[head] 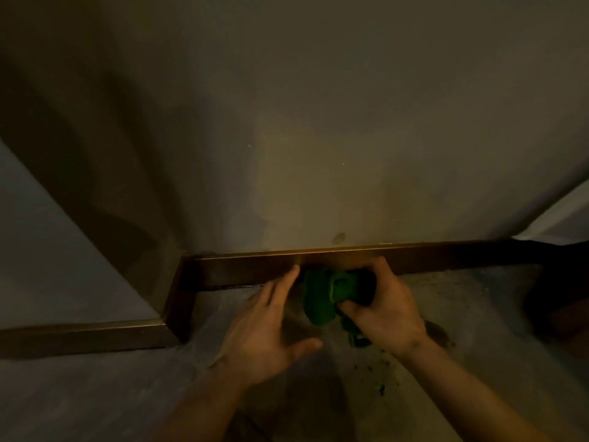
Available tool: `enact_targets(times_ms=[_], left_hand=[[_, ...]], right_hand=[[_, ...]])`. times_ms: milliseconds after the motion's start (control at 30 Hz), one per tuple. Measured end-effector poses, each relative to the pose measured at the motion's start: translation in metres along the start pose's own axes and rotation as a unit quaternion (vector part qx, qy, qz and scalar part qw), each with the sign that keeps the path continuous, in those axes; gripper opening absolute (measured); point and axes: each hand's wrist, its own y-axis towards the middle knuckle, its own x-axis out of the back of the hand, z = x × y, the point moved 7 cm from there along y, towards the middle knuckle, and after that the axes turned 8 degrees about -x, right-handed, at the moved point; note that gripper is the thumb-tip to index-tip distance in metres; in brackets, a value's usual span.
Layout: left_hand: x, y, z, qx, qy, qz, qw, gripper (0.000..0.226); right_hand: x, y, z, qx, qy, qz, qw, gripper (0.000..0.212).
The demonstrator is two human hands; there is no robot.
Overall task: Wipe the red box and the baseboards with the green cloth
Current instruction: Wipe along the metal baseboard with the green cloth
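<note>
Against the baseboard (255, 269), the right hand (382, 304) bunches the soft, light green cloth (322, 298), best gripped mid-wad, while the left hand (264, 327) hovers spread and empty.

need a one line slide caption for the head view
Right hand presses a bunched green cloth against the dark baseboard while the open left hand rests beside it.

Dim, warm yellowish light, brightest low on the plain wall (318, 122) at centre. Wall steps out at a corner on the left, in shadow. Grey floor (95, 393), mottled, with dark specks (376, 368) right of centre. Pale surface (561, 215) at right edge, unclear what.
</note>
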Motion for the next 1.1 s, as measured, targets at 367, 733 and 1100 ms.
enact_targets(times_ms=[367, 733, 1100], left_hand=[[0.046, -0.010, -0.025, -0.047, 0.051, -0.016, 0.997, 0.052], [0.080, -0.026, -0.026, -0.034, 0.181, -0.039, 0.982, 0.048], [0.092, -0.022, -0.039, -0.031, 0.248, -0.011, 0.968, 0.047]], right_hand=[[-0.048, -0.037, 0.037, 0.039, 0.136, 0.243, 0.960, 0.063], [-0.049, -0.046, 0.074, 0.217, -0.034, 0.117, 0.968, 0.052], [-0.041, -0.043, 0.084, 0.243, -0.052, 0.112, 0.962, 0.056]])
